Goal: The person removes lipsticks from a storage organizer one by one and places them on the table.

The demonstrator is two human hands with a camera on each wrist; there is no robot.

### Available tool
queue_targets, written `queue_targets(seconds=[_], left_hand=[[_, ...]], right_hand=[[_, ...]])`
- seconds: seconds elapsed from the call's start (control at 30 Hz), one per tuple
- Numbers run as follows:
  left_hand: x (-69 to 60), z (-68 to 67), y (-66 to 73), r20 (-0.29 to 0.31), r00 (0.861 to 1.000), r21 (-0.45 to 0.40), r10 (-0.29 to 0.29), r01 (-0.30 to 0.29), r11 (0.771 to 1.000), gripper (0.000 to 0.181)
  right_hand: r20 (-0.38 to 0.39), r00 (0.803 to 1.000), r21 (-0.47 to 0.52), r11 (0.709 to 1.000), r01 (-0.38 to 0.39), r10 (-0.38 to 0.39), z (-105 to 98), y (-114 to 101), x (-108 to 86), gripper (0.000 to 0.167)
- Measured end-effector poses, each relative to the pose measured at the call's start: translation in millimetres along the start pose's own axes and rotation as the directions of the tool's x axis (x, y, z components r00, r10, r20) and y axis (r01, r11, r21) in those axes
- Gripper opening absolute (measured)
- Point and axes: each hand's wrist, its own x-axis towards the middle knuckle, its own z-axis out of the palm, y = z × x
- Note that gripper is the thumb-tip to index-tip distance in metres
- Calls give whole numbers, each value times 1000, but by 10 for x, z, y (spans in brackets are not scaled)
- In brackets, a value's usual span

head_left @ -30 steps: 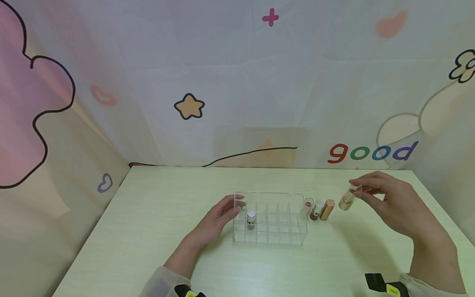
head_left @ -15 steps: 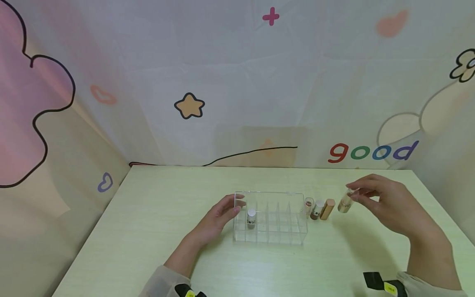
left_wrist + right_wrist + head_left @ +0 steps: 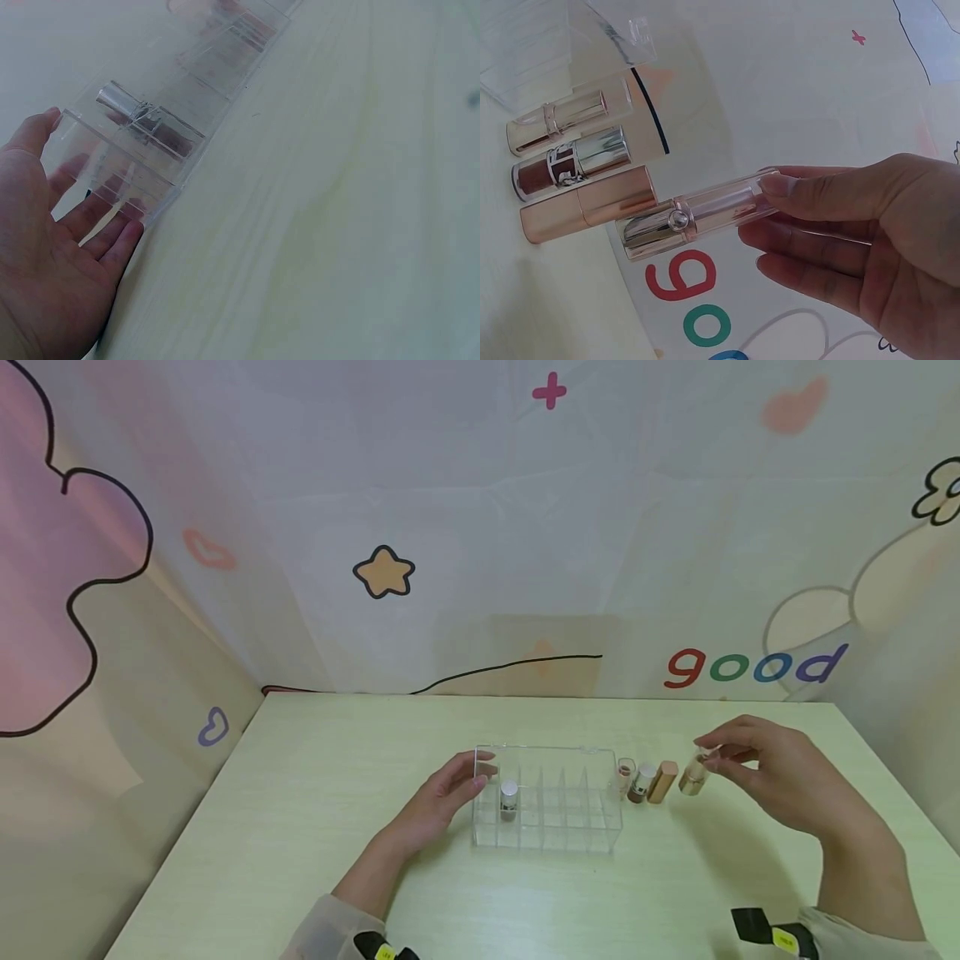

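Observation:
My right hand (image 3: 780,781) pinches a lipstick (image 3: 656,229) by its clear cap, gold base down and slightly tilted. In the right wrist view its base hangs higher than the bases of the tubes beside it. Nearest to it stands a rose-gold lipstick (image 3: 589,204), then a silver-capped lip gloss (image 3: 570,165) and another clear-capped lipstick (image 3: 562,124). My left hand (image 3: 442,797) holds the left end of a clear divided organizer (image 3: 566,841), thumb in front and fingers around the side. One silver-capped tube (image 3: 146,120) stands upright in a front compartment near that hand.
The pale wooden table (image 3: 300,827) extends in front of and to the left of the organizer. Behind it hangs a printed backdrop (image 3: 465,527) that also covers the sides.
My right hand has moved a little left and down with the lipstick, closer to the rose-gold one. My left hand and the organizer have stayed in place.

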Motion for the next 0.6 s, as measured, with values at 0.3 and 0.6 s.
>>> queue_targets(seconds=[0.3,0.6], left_hand=[[-9,0,20,-2,1000,3,-4,4,1000,48],[-9,-2,13,6,1000,-1,6,-6,1000,48]], right_hand=[[83,995,6,998,-64,64,20,14,17,24],[124,989,23,996,-82,78,61,26,43,23]])
